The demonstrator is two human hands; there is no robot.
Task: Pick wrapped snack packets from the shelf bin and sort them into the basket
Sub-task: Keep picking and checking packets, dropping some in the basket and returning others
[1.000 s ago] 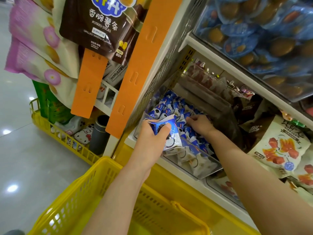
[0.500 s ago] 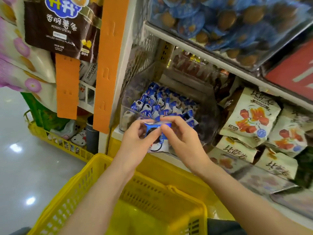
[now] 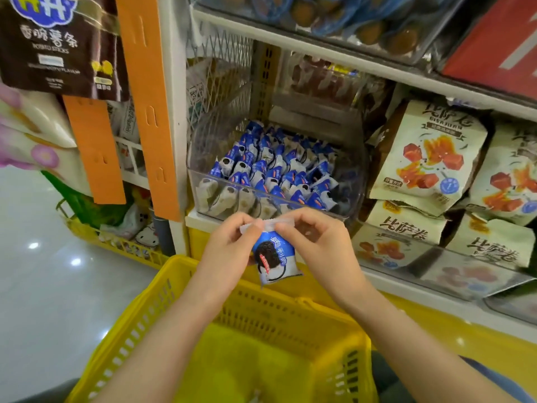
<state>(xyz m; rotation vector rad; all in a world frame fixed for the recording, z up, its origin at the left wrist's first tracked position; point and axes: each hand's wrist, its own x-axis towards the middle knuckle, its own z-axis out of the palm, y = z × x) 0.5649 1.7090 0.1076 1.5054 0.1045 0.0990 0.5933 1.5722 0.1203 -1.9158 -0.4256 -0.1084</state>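
Pinches a blue-and-white snack packet (image 3: 273,261) by its crimped top edge, left hand (image 3: 229,242) on the left corner and right hand (image 3: 316,242) on the right corner, thumb and forefinger of each closed on the wrapper, other fingers curled. Holds it at the centre of the frame, hanging upright, a dark round biscuit printed on its face, over the far rim of the yellow plastic basket (image 3: 162,298) and not resting inside. Reaches both bare forearms up across the basket in the lower middle of the frame; cannot tell the contents of its blurred bottom. Faces a clear shelf bin (image 3: 203,146) just above the hands, packed with rows of matching blue-and-white packets (image 3: 270,167), most standing on end, a few pale ones pressed against the front wall. To the right of the bin, stacked cream bags (image 3: 427,152) with red-orange cubes printed on them, the lower ones behind a clear front panel. Along the top of the frame, another clear bin (image 3: 348,18) of blue-wrapped brown items, beside a red sign (image 3: 494,39) at the upper right. At the upper left, a dark brown potato sticks bag (image 3: 55,45) hanging next to a long orange strip (image 3: 145,112). At the lower left, glossy pale floor (image 3: 43,286) and a second yellow basket (image 3: 116,245) against the shelf foot.
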